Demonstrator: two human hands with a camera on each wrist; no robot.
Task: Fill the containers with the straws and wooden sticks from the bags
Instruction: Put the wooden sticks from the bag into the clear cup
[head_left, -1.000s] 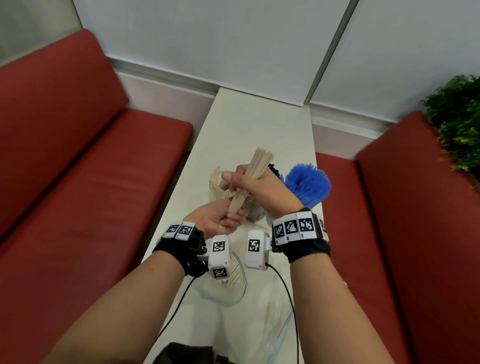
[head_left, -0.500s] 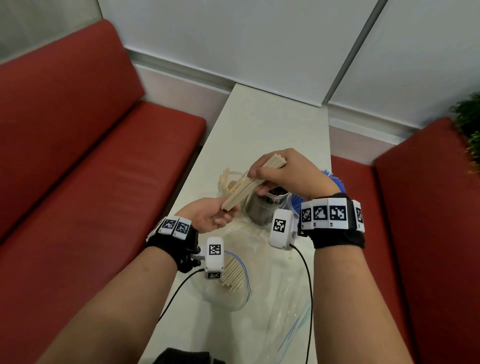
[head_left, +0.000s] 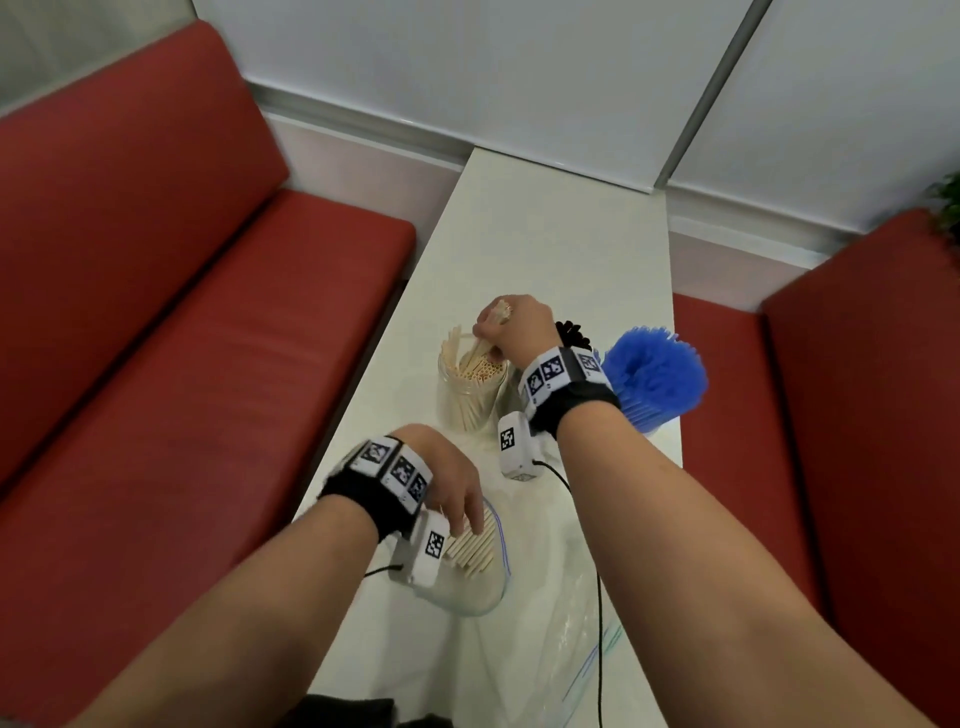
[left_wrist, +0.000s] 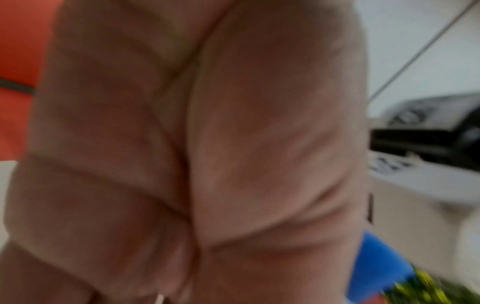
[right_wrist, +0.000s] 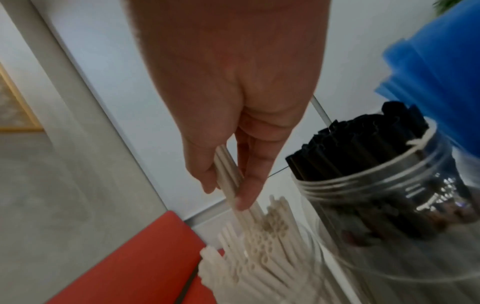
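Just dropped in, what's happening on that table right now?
A person is loading cream paper straws into a clear plastic jar. The right hand grips a small bundle of cream straws and lowers it into that jar, which is already fairly full. The left hand reaches into the clear zip bag on the white table, fingers on the remaining cream straws. Beside the first jar stand a jar of black straws and a container of blue straws.

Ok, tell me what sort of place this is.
Probably a café or diner booth: red cushioned benches flank a narrow white table, with jars of drinking straws on it.
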